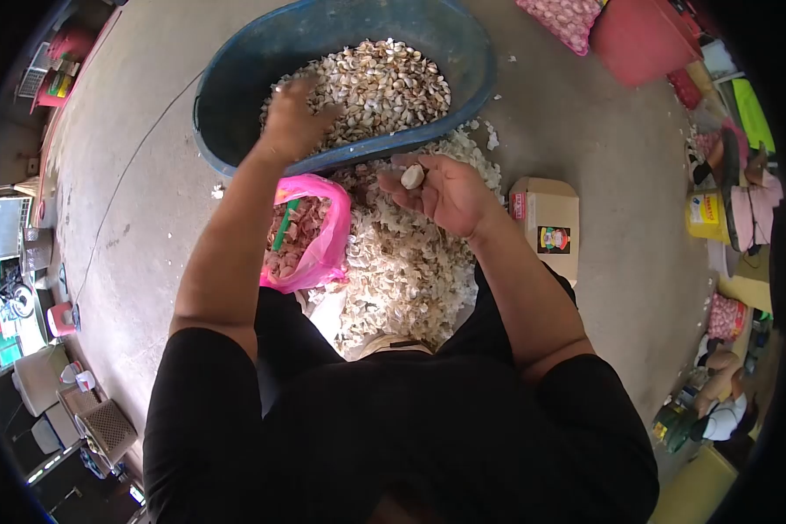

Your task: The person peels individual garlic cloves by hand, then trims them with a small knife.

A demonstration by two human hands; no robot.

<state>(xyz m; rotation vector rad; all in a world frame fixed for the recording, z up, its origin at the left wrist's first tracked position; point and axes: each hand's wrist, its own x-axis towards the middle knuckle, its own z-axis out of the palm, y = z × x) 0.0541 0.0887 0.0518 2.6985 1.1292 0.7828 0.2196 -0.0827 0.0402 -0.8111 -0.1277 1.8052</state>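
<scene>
Left arm stretched forward, left hand [295, 118] palm down; right hand [445, 188] palm up, fingers curled

Black short-sleeved shirt [393, 437]; sleeves end near elbow. Black trousers [293, 327]. Forearms, left hand [293, 122], right hand [445, 192] bare.

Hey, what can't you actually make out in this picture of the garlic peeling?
Head view only:
- left hand, in the blue tub: fingers blurred, so its grip cannot be told.
- pink bag: the left forearm covers one side; contents unclear.
- cardboard box: label print too small to read.
- right hand holds a clove; the fingers hide part of it.
</scene>
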